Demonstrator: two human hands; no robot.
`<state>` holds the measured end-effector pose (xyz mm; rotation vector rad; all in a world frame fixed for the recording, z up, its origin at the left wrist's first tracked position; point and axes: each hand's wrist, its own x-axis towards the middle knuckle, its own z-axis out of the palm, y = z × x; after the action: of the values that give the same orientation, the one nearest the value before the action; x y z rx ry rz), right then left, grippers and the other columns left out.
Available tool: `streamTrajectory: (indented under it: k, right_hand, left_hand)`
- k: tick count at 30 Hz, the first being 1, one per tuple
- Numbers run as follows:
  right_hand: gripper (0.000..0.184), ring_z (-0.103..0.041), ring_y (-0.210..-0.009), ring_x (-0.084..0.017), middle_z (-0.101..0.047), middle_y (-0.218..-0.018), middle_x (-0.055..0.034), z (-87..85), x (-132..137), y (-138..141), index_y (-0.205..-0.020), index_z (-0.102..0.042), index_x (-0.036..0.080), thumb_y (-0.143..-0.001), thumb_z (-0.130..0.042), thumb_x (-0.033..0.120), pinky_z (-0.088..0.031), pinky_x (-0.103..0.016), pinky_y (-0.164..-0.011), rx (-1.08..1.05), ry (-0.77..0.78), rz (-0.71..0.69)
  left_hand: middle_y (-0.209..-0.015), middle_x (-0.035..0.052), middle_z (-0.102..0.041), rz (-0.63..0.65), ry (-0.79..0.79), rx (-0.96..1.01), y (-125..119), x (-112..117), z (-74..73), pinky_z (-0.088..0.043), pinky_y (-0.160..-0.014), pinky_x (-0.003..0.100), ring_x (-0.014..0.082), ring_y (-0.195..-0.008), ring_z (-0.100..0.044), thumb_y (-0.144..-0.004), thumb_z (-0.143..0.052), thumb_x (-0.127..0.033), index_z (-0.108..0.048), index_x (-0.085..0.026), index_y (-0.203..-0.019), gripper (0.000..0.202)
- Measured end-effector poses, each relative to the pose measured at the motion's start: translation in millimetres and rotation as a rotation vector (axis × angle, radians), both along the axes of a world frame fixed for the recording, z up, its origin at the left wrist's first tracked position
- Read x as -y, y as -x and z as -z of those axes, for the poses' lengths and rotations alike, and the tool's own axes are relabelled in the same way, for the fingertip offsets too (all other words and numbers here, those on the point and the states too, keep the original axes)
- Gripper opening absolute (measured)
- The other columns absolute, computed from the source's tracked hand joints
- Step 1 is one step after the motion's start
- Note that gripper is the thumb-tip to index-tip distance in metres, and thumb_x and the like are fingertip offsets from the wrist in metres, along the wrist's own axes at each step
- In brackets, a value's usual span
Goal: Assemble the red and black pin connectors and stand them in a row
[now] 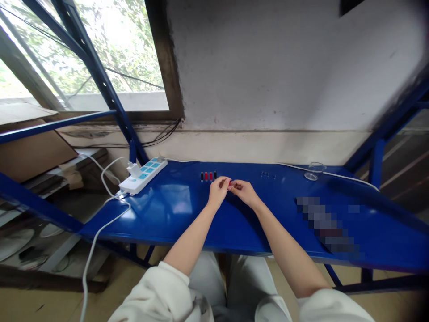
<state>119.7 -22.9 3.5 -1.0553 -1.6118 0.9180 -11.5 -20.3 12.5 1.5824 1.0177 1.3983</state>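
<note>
Over the middle of the blue tabletop [221, 228], my two hands meet with their fingertips pinched together. Between them shows a small red piece [229, 182], too small and too covered by fingers to name. My left hand [218, 191] is closed on its left side, and my right hand [245, 192] is closed from the right. Just beyond my left hand, a short row of small upright cylinders stands on the table: a black one [202, 176], a red one [206, 176], another red one [211, 176] and a second black one [215, 175].
Several tiny clear pieces [265, 174] lie at the back, right of my hands. A clear round cup [311, 176] stands farther right, near a white cable [351, 178]. A blurred-out dark object [325, 223] lies at right. A white power strip [144, 175] sits at left.
</note>
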Motion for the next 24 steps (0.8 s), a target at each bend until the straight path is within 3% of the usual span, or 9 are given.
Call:
streamTrajectory:
  k: [7, 13, 20, 24]
  right_hand:
    - [0.025, -0.05, -0.051, -0.011, -0.058, -0.063, -0.0002, 0.2, 0.8, 1.1, -0.075, -0.059, 0.017, -0.067, -0.06, 0.04, -0.041, -0.025, -0.051, 0.092, 0.011, 0.04]
    - [0.022, -0.051, -0.053, -0.011, -0.06, -0.062, -0.001, 1.0, 0.6, -0.7, -0.076, -0.06, 0.016, -0.071, -0.055, 0.038, -0.04, -0.024, -0.053, 0.237, -0.085, 0.162]
    - [0.018, -0.056, -0.06, -0.015, -0.061, -0.064, -0.0039, 6.5, -38.6, -26.1, -0.07, -0.06, 0.016, -0.07, -0.057, 0.033, -0.041, -0.025, -0.058, 0.354, -0.033, 0.487]
    - [0.015, -0.057, -0.063, -0.016, -0.063, -0.067, -0.0048, 8.8, -63.3, -39.7, -0.071, -0.061, 0.016, -0.071, -0.057, 0.03, -0.04, -0.024, -0.057, 0.512, -0.018, 0.542]
  left_hand:
    - [-0.067, 0.0021, -0.059, -0.001, 0.005, 0.033, -1.2, 0.2, 0.6, -0.043, -0.057, 0.021, 0.0104, -0.06, -0.055, -0.077, -0.052, -0.033, -0.061, -0.014, -0.082, 0.021]
    - [-0.064, 0.0, -0.056, -0.066, 0.003, -0.062, -1.0, -2.6, 4.6, -0.041, -0.055, 0.021, 0.0092, -0.055, -0.052, -0.081, -0.046, -0.032, -0.057, -0.015, -0.089, 0.021]
    - [-0.071, 0.002, -0.058, -0.211, -0.232, -0.567, 1.4, 5.3, 4.9, -0.041, -0.067, 0.024, 0.0129, -0.07, -0.054, -0.081, -0.043, -0.021, -0.058, -0.017, -0.077, 0.016]
    - [-0.072, 0.0032, -0.057, -0.22, -0.307, -0.738, 2.0, 8.6, 4.2, -0.039, -0.064, 0.024, 0.0138, -0.07, -0.051, -0.083, -0.04, -0.022, -0.057, -0.017, -0.073, 0.02]
